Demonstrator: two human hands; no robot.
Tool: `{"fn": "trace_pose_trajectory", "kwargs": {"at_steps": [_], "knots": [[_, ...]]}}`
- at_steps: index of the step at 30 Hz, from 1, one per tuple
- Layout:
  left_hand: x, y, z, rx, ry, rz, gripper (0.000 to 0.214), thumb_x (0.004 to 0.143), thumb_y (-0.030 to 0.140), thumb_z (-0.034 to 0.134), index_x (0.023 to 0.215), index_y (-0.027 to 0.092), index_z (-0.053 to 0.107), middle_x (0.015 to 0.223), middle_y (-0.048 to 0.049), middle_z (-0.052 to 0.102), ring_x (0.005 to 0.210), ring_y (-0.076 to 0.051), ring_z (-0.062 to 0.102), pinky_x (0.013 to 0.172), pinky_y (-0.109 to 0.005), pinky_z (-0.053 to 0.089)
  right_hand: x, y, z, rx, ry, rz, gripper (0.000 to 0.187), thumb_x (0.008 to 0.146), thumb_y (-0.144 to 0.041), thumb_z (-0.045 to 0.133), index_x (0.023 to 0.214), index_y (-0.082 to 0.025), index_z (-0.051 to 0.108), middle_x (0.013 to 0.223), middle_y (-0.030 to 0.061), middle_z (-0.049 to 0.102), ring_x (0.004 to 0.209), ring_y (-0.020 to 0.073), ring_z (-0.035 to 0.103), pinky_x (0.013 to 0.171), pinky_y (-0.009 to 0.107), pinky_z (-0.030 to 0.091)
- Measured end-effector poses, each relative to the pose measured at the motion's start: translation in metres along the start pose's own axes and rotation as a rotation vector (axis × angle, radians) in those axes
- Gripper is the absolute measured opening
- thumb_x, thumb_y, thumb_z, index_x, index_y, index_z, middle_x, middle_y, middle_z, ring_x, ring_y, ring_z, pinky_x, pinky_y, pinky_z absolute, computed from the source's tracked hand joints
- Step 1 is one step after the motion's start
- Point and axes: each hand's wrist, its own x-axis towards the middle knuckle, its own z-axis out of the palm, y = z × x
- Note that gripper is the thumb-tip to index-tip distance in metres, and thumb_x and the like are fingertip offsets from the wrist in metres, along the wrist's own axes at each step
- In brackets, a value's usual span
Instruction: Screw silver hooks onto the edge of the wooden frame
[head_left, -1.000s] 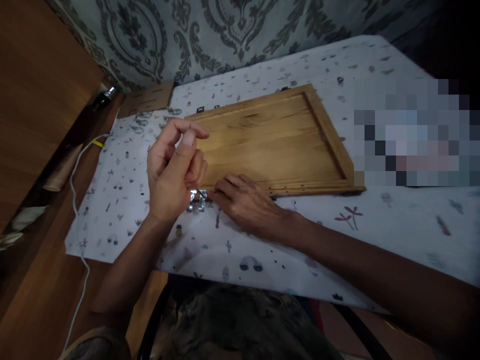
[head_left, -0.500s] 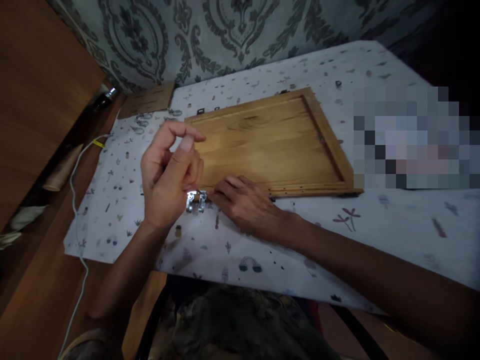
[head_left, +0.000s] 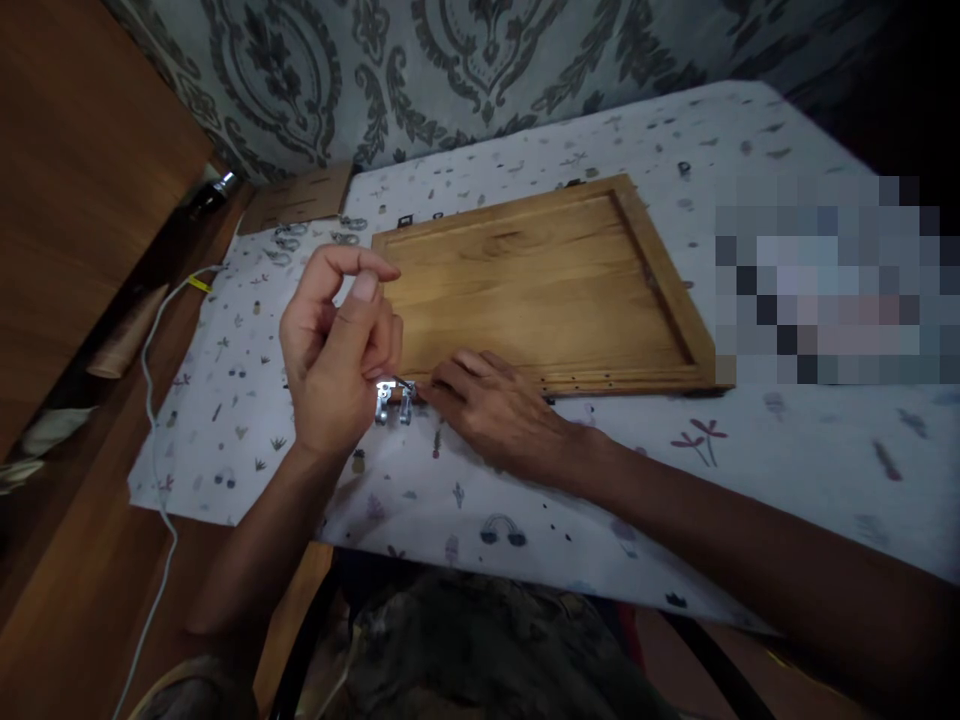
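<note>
A wooden panel with a raised frame (head_left: 540, 280) lies flat on a patterned white sheet (head_left: 247, 400). A small shiny metal hinge (head_left: 394, 398) sits at the panel's near left corner. My right hand (head_left: 495, 410) lies low on the sheet, its fingertips pressed against the hinge and the panel's near edge. My left hand (head_left: 337, 350) is raised just left of the hinge, thumb and forefinger pinched together on something too small to make out, the other fingers curled.
Several metal fittings (head_left: 289, 240) lie at the sheet's far left by a flat cardboard piece (head_left: 300, 195). A white cable (head_left: 154, 400) runs down the wooden floor on the left. Patterned wallpaper stands behind. A blurred patch covers the right side.
My left hand has sunk slightly and moved a little left. My right hand stays on the hinge. The view has shifted a bit.
</note>
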Motion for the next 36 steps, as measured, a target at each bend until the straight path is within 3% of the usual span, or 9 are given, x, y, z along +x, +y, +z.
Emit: {"fn": "trace_pose_trajectory", "kwargs": {"at_steps": [6, 10, 16, 18, 22, 27, 36], "knots": [[0.0, -0.002, -0.001, 0.029, 0.005, 0.003, 0.015, 0.095, 0.033, 0.068, 0.086, 0.021, 0.063, 0.042, 0.0109, 0.028, 0.036, -0.007, 0.017, 0.036, -0.023, 0.019, 0.0, 0.0, 0.0, 0.007, 0.007, 0.005, 0.016, 0.098, -0.01, 0.058, 0.109, -0.01, 0.07, 0.099, 0.0111, 0.066, 0.093, 0.0241, 0.049, 0.078, 0.036, 0.04], [0.003, -0.002, -0.005, 0.043, -0.063, -0.023, 0.017, 0.095, 0.035, 0.068, 0.09, 0.019, 0.064, 0.043, 0.0107, 0.029, 0.035, -0.007, 0.018, 0.036, -0.025, 0.016, 0.0, 0.0, 0.0, 0.012, -0.001, -0.001, 0.016, 0.099, -0.011, 0.058, 0.109, -0.01, 0.07, 0.099, 0.0115, 0.067, 0.093, 0.0239, 0.049, 0.077, 0.036, 0.039], [0.005, 0.001, -0.006, 0.158, -0.054, -0.132, 0.022, 0.093, 0.043, 0.071, 0.089, 0.022, 0.064, 0.055, 0.005, 0.047, 0.048, -0.012, 0.043, 0.047, -0.025, 0.038, 0.001, 0.0, 0.001, 0.001, 0.012, -0.007, 0.016, 0.099, -0.012, 0.059, 0.109, -0.011, 0.07, 0.1, 0.0112, 0.067, 0.094, 0.0246, 0.051, 0.079, 0.036, 0.039], [0.005, -0.001, -0.003, 0.131, 0.007, -0.105, 0.026, 0.092, 0.047, 0.071, 0.086, 0.023, 0.063, 0.055, 0.0054, 0.046, 0.047, -0.011, 0.041, 0.047, -0.025, 0.037, 0.0, 0.0, 0.002, -0.003, 0.015, -0.001, 0.017, 0.098, -0.011, 0.059, 0.111, -0.011, 0.07, 0.1, 0.0115, 0.067, 0.095, 0.0249, 0.051, 0.08, 0.037, 0.039], [0.003, -0.005, 0.002, 0.01, 0.115, -0.002, 0.029, 0.09, 0.046, 0.075, 0.08, 0.022, 0.062, 0.049, 0.0095, 0.028, 0.04, -0.007, 0.019, 0.039, -0.023, 0.017, -0.001, 0.0, 0.003, -0.004, 0.013, 0.005, 0.019, 0.097, -0.01, 0.06, 0.113, -0.01, 0.07, 0.102, 0.0121, 0.067, 0.095, 0.0252, 0.05, 0.078, 0.037, 0.039], [0.007, -0.007, 0.0, -0.034, 0.008, -0.054, 0.031, 0.093, 0.045, 0.072, 0.076, 0.022, 0.061, 0.045, 0.0113, 0.016, 0.035, -0.006, 0.011, 0.035, -0.022, 0.012, 0.0, 0.0, 0.001, -0.002, 0.016, 0.004, 0.016, 0.099, -0.011, 0.058, 0.108, -0.012, 0.071, 0.099, 0.0105, 0.067, 0.093, 0.024, 0.05, 0.078, 0.035, 0.039], [0.018, -0.004, -0.007, -0.01, -0.187, -0.263, 0.027, 0.091, 0.039, 0.074, 0.077, 0.021, 0.06, 0.045, 0.0127, 0.018, 0.032, -0.005, 0.016, 0.034, -0.02, 0.018, 0.001, 0.001, 0.001, 0.011, 0.024, -0.009, 0.018, 0.098, -0.011, 0.057, 0.111, -0.009, 0.07, 0.099, 0.0123, 0.067, 0.093, 0.0249, 0.05, 0.077, 0.036, 0.039]]}}
